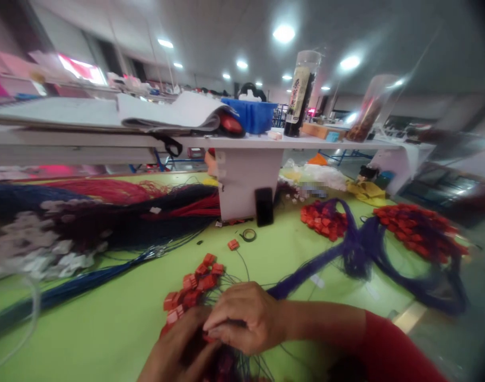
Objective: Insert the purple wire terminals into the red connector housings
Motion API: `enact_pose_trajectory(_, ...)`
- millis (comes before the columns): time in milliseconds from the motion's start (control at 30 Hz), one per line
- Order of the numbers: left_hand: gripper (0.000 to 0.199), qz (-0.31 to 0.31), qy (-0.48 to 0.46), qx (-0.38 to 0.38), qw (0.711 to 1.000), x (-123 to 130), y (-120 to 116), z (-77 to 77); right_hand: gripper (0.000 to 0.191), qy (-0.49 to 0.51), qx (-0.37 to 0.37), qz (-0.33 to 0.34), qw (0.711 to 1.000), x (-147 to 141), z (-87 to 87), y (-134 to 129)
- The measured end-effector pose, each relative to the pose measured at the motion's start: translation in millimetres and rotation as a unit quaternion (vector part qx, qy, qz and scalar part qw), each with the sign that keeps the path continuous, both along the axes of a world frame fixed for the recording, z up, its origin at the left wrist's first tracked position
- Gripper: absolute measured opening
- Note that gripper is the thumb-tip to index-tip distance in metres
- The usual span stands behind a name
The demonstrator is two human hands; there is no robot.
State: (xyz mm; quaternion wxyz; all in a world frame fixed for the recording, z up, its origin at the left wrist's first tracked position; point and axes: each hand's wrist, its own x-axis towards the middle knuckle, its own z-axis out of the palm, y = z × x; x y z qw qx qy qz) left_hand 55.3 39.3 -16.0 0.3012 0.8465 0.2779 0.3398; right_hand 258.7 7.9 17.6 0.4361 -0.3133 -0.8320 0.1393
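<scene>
My right hand (248, 315) reaches in from the right with its fingers bent and pinched on a small red connector (209, 337). Close against it, my left hand (182, 345) curls around the same spot, and its fingertips are partly hidden. Several red connectors (192, 289) with thin dark wires lie in a heap just beyond the left hand. One single red connector (233, 244) rests apart on the green table (126, 313), its wire running toward my hands. Purple wires (226, 363) show below the hands.
Purple wire bundles (357, 249) with red connectors (421, 231) spread at the right. Blue wires (87, 278) and white connectors (63, 260) lie left. A black phone (264, 207) leans against the shelf support (246, 180), near a tape roll (249, 235). A shelf (258, 141) crosses behind.
</scene>
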Motion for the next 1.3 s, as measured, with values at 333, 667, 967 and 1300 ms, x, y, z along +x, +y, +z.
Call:
enact_pose_trajectory(333,0.011,-0.003,-0.008,0.043,0.999,1.0,8.0,-8.2,0.015,0.029,0.108,-0.073,0.991,-15.6,-26.4,-3.6)
enact_pose_trajectory(667,0.02,0.016,0.011,0.006,1.0,-1.9,12.7,-20.5,0.036,-0.146,0.287,-0.299,0.898,45.6,189.3,120.0)
enact_pose_trajectory(967,0.02,0.0,0.014,-0.016,1.0,-3.4,9.9,-19.4,0.018,-0.401,0.171,-0.265,0.86,14.5,270.5,189.0)
enact_pose_trajectory(1300,0.021,0.002,0.002,-0.002,1.0,-2.3,10.0,-22.0,0.044,-0.367,0.212,-0.365,0.829,6.0,326.2,193.5)
